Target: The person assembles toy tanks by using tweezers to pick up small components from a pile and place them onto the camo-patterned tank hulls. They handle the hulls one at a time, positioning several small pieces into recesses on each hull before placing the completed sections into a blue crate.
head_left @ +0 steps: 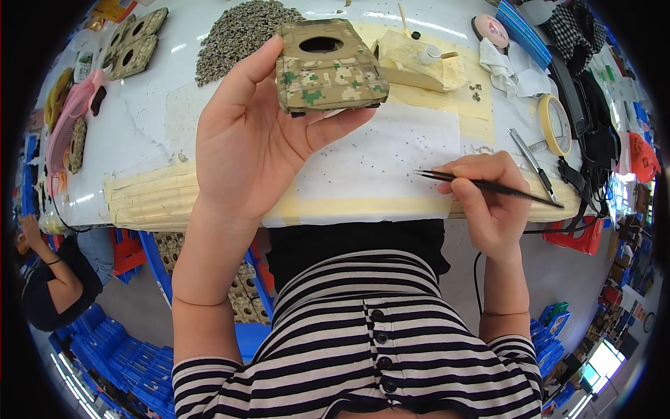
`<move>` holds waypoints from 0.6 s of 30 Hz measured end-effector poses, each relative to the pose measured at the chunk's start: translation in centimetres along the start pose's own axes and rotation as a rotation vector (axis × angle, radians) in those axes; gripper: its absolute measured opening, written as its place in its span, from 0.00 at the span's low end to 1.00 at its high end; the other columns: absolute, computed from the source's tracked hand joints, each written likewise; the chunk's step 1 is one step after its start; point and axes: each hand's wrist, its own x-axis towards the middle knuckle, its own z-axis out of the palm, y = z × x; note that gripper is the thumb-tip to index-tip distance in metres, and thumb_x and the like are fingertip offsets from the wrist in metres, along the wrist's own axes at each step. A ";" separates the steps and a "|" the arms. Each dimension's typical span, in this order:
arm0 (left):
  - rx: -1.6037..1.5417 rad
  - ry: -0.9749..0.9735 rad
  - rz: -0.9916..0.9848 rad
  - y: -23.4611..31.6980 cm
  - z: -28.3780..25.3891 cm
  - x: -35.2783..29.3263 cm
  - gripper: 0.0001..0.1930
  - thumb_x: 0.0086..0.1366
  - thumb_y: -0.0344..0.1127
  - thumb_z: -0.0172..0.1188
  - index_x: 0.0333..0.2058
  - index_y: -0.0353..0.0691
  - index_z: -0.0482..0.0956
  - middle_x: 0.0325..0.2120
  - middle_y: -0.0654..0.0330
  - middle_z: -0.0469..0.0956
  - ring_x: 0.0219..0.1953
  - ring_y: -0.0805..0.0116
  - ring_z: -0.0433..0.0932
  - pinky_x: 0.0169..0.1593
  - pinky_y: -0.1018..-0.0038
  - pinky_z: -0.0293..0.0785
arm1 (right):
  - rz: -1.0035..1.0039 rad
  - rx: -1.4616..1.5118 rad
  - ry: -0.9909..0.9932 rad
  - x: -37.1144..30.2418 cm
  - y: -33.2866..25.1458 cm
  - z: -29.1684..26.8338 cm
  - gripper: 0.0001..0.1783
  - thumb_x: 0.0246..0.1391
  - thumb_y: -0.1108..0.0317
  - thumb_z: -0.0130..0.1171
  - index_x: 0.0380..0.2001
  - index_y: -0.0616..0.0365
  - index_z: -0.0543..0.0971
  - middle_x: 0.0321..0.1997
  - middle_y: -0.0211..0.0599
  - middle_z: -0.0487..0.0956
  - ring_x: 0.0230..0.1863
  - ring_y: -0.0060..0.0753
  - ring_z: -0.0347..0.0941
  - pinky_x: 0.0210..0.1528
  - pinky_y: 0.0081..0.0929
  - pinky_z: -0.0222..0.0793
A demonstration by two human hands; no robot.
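Note:
My left hand is closed around a camouflage-patterned plastic housing, held up above the table. The housing has a dark oval hole near its far end, and its underside is hidden. Pinched in my right hand are black tweezers, their thin tips pointing left over a white paper sheet. Several tiny dark parts lie scattered on that sheet. The tweezer tips look close together; whether a part sits between them is too small to tell.
A heap of small metal parts lies behind the housing. Far right are a tape roll, a utility knife and a tape-covered block with a small white cup. More camouflage housings rest far left. Another person's arm shows at left.

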 end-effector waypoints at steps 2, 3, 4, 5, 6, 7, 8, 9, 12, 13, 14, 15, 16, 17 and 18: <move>0.000 -0.002 0.002 0.0 0.1 0.0 0.29 0.71 0.42 0.33 0.59 0.20 0.47 0.56 0.24 0.52 0.57 0.40 0.64 0.59 0.59 0.67 | -0.303 -0.193 -0.031 -0.1 0.5 -0.2 0.11 0.42 0.76 0.67 0.29 0.62 0.74 0.32 0.46 0.81 0.27 0.36 0.78 0.29 0.23 0.72; -0.001 -0.003 0.000 0.0 0.1 0.0 0.29 0.71 0.42 0.33 0.59 0.20 0.47 0.56 0.24 0.52 0.57 0.40 0.64 0.59 0.59 0.67 | -0.406 -0.294 -0.052 0.1 -0.1 -0.1 0.13 0.40 0.74 0.69 0.28 0.60 0.74 0.31 0.44 0.81 0.26 0.36 0.78 0.28 0.23 0.72; -0.002 0.003 -0.001 0.0 0.2 0.0 0.29 0.71 0.42 0.33 0.59 0.20 0.47 0.56 0.24 0.52 0.57 0.40 0.64 0.59 0.59 0.68 | -0.431 -0.324 -0.062 -0.2 -0.2 0.1 0.13 0.40 0.75 0.69 0.28 0.60 0.74 0.30 0.44 0.81 0.26 0.36 0.78 0.28 0.23 0.72; -0.002 0.008 -0.002 -0.1 0.2 0.1 0.29 0.71 0.42 0.33 0.59 0.20 0.47 0.56 0.24 0.52 0.57 0.40 0.64 0.59 0.59 0.68 | -0.455 -0.354 -0.073 -0.3 -0.2 0.2 0.13 0.39 0.75 0.69 0.28 0.59 0.74 0.30 0.43 0.81 0.26 0.36 0.78 0.28 0.22 0.72; 0.000 0.015 -0.002 -0.1 0.3 0.0 0.29 0.71 0.42 0.33 0.59 0.20 0.47 0.56 0.24 0.52 0.57 0.40 0.64 0.59 0.59 0.68 | -0.458 -0.356 -0.083 -0.3 -0.2 0.2 0.12 0.42 0.74 0.67 0.29 0.60 0.73 0.30 0.45 0.81 0.27 0.37 0.78 0.29 0.24 0.72; -0.002 0.019 -0.001 0.0 0.3 0.0 0.29 0.71 0.42 0.33 0.59 0.20 0.47 0.56 0.24 0.52 0.57 0.40 0.64 0.59 0.59 0.68 | -0.462 -0.358 -0.093 -0.3 -0.1 0.3 0.11 0.45 0.74 0.66 0.30 0.61 0.73 0.30 0.47 0.81 0.29 0.38 0.78 0.30 0.25 0.73; -0.003 0.024 -0.001 0.0 0.3 0.0 0.29 0.71 0.42 0.33 0.59 0.20 0.47 0.56 0.24 0.52 0.57 0.40 0.65 0.59 0.59 0.68 | -0.464 -0.360 -0.102 -0.3 0.0 0.3 0.11 0.47 0.73 0.65 0.30 0.61 0.72 0.31 0.48 0.81 0.30 0.38 0.79 0.31 0.26 0.73; -0.003 0.027 0.001 0.0 0.3 -0.1 0.29 0.71 0.42 0.33 0.59 0.20 0.47 0.56 0.24 0.52 0.56 0.40 0.65 0.59 0.59 0.68 | -0.439 -0.334 -0.080 -0.2 0.1 0.3 0.11 0.45 0.74 0.66 0.29 0.61 0.72 0.30 0.46 0.81 0.29 0.37 0.78 0.30 0.24 0.73; -0.017 0.011 0.005 0.0 0.2 -0.1 0.29 0.71 0.42 0.33 0.59 0.20 0.47 0.56 0.24 0.52 0.56 0.41 0.65 0.59 0.59 0.68 | -0.324 -0.256 -0.040 -0.2 0.2 0.3 0.11 0.41 0.75 0.68 0.27 0.60 0.74 0.29 0.42 0.81 0.27 0.34 0.78 0.27 0.22 0.71; -0.018 0.004 0.006 0.0 0.1 0.0 0.29 0.71 0.42 0.33 0.59 0.20 0.47 0.56 0.24 0.52 0.56 0.41 0.65 0.59 0.59 0.68 | -0.320 -0.247 -0.038 -0.2 0.2 0.3 0.11 0.42 0.75 0.67 0.27 0.60 0.74 0.29 0.42 0.81 0.27 0.34 0.78 0.27 0.21 0.71; -0.018 -0.003 0.008 0.0 0.0 0.0 0.29 0.71 0.42 0.33 0.59 0.19 0.47 0.56 0.24 0.53 0.56 0.41 0.65 0.59 0.59 0.68 | -0.317 -0.237 -0.037 -0.2 0.2 0.4 0.11 0.42 0.75 0.67 0.27 0.60 0.74 0.29 0.42 0.81 0.27 0.34 0.78 0.28 0.21 0.71; -0.020 -0.010 0.008 0.0 0.0 0.0 0.29 0.71 0.42 0.33 0.59 0.19 0.47 0.56 0.24 0.53 0.56 0.41 0.65 0.59 0.59 0.68 | -0.312 -0.228 -0.035 -0.2 0.2 0.4 0.11 0.42 0.75 0.67 0.27 0.60 0.74 0.29 0.42 0.81 0.27 0.34 0.78 0.28 0.21 0.71; -0.015 -0.005 0.008 0.0 0.0 0.0 0.29 0.71 0.42 0.33 0.59 0.19 0.47 0.56 0.24 0.53 0.56 0.41 0.65 0.59 0.59 0.68 | -0.337 -0.237 -0.033 -0.2 0.2 0.4 0.11 0.42 0.75 0.67 0.27 0.60 0.74 0.29 0.42 0.81 0.27 0.35 0.78 0.28 0.21 0.71; -0.010 0.001 0.009 -0.1 0.0 0.1 0.29 0.71 0.42 0.33 0.59 0.19 0.47 0.56 0.24 0.53 0.56 0.41 0.65 0.59 0.59 0.68 | -0.361 -0.246 -0.031 -0.1 0.3 0.5 0.11 0.42 0.76 0.67 0.27 0.60 0.74 0.29 0.42 0.81 0.27 0.35 0.78 0.28 0.22 0.71; -0.004 0.007 0.011 -0.1 0.1 0.1 0.29 0.71 0.42 0.33 0.59 0.19 0.48 0.56 0.24 0.53 0.56 0.41 0.65 0.59 0.60 0.68 | -0.387 -0.254 -0.030 -0.1 0.3 0.5 0.11 0.41 0.76 0.67 0.27 0.60 0.74 0.29 0.42 0.81 0.27 0.35 0.78 0.28 0.22 0.71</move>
